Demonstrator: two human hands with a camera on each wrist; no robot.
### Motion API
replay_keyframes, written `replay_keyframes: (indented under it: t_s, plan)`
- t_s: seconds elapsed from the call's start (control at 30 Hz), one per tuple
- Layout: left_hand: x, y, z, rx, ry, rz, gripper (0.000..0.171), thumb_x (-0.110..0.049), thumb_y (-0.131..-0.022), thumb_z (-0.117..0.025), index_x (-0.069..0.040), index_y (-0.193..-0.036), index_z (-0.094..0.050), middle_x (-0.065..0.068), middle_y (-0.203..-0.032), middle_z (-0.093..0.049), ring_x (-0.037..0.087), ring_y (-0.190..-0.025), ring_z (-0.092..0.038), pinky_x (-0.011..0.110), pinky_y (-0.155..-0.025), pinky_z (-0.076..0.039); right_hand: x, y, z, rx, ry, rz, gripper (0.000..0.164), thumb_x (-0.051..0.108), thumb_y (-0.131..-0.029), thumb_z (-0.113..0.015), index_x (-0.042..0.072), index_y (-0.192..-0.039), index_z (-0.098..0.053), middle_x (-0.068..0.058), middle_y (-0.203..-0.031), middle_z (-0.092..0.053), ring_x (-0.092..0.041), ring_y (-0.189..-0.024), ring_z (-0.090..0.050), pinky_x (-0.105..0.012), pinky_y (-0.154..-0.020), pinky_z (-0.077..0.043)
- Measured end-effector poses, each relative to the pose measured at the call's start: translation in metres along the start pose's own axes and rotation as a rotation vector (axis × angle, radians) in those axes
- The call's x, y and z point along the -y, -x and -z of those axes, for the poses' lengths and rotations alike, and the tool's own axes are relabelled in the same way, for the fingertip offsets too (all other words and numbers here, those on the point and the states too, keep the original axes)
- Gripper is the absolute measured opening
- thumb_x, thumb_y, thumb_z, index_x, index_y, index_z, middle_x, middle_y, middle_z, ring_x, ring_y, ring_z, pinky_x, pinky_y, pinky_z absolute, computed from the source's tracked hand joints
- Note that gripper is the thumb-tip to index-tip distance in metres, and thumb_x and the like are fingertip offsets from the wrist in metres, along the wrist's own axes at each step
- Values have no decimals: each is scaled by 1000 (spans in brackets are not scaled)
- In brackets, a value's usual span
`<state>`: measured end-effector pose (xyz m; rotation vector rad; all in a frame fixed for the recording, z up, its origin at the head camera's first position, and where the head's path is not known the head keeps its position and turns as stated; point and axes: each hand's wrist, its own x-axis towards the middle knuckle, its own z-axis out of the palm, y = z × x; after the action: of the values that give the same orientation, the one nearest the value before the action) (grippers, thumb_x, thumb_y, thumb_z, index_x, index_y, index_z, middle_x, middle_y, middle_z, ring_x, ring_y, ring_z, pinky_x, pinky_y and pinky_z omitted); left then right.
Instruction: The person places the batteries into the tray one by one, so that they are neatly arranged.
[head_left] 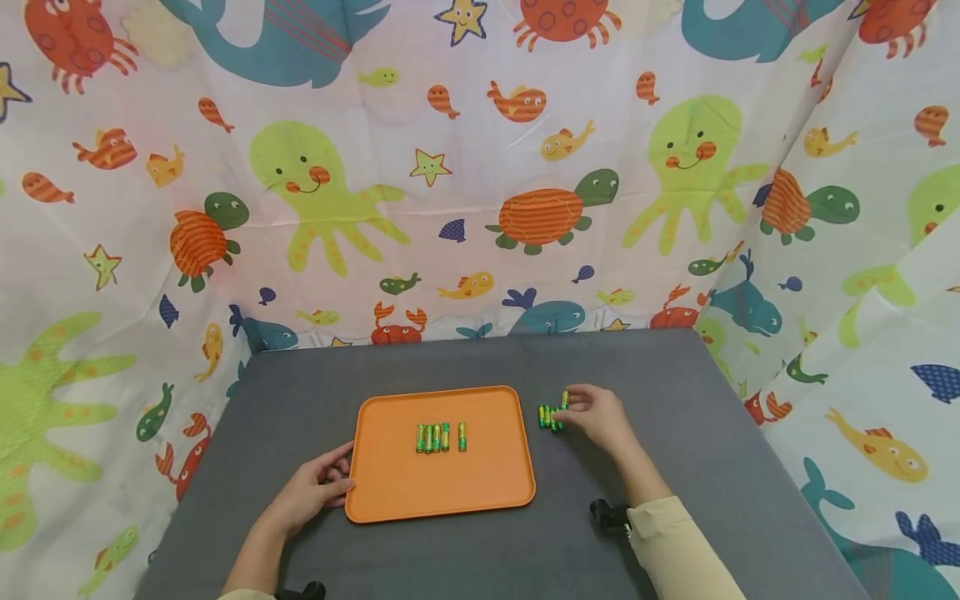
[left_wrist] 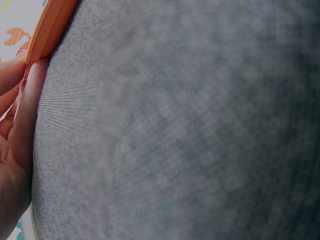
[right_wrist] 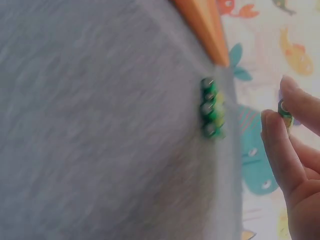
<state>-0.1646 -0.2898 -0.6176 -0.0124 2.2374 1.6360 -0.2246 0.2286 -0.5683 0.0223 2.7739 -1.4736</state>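
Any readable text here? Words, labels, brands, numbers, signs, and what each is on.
None readable in any view.
Batteries on the orange tray: too small to read any print.
Loose batteries on the table: too small or blurred.
Battery in the right hand: too small.
Sea-animal curtain: pictures only, no words seen.

Left hand [left_wrist: 15, 150] pinching an orange rim [left_wrist: 52, 30].
The hand lies at the left, fingertips on the rim, which runs away toward the far side; grey cloth [left_wrist: 165, 120] fills the right, blurred, and pale cloth with an orange print [left_wrist: 10, 20] shows at the far left.
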Motion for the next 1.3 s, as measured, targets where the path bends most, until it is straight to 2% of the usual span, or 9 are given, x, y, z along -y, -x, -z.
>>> replay_keyframes:
  t_s: [0.17, 0.3, 0.43, 0.7, 0.87, 1.07, 1.3]
  plan:
    - [0, 0, -2, -4, 5, 7, 73, -15, -93, -74, -14, -156, -39, 13, -114, -49, 19, -90, -56, 35, -73, -60, 23, 4, -4, 20, -17, 7, 60, 27, -80, -88, 5, -131, -66, -13, -115, -73, -25, -101, -72, -39, -81, -59]
    - [-1, 0, -3, -14, 5, 11, 72, -14, -93, -74, -14, -156, -39, 13, -114, -49, 20, -90, -57, 35, -72, -60, 36, 5, -11, 34, -48, 39, 62, 26, -79, -88, 3, -131, -66, -12, -111, -75, -24, -99, -73, -37, -78, -60]
    - [-3, 1, -4, -25, -3, 11, 72, -14, -92, -74, -13, -156, -40, 13, -113, -50, 20, -90, -57, 35, -72, -60, 45, 5, -21, 55, -88, 57, 60, 21, -78, -89, 3, -131, -66, -12, -114, -74, -24, -98, -73, -36, -78, -60]
    - [-2, 0, -4, -26, -2, 13, 72, -14, -92, -74, -14, -155, -41, 12, -113, -50, 20, -90, -56, 35, -72, -60, 57, 4, -43, 106, -130, 46, 56, 11, -77, -88, 3, -129, -66, -9, -114, -73, -22, -98, -73, -35, -79, -60]
    - [-3, -1, -3, -15, 10, 9, 72, -13, -92, -74, -15, -156, -40, 13, -114, -49, 20, -90, -57, 35, -73, -60, 61, 3, -58, 111, -116, 71, 57, 15, -76, -89, 5, -128, -67, -7, -113, -73, -22, -99, -72, -35, -81, -60]
    - [-4, 0, -3, -14, 1, 15, 73, -15, -92, -75, -14, -156, -40, 14, -114, -50, 20, -90, -57, 35, -73, -60, 64, 2, -80, 159, -98, 98, 54, 17, -76, -89, 8, -125, -67, -4, -105, -72, -26, -100, -70, -35, -81, -59]
    - [-4, 1, -3, -29, 1, 27, 73, -14, -92, -75, -14, -156, -40, 13, -113, -51, 21, -90, -57, 35, -72, -60, 62, 1, -107, 207, -72, 115, 53, 17, -76, -89, 9, -124, -68, -5, -107, -70, -21, -96, -69, -36, -84, -58]
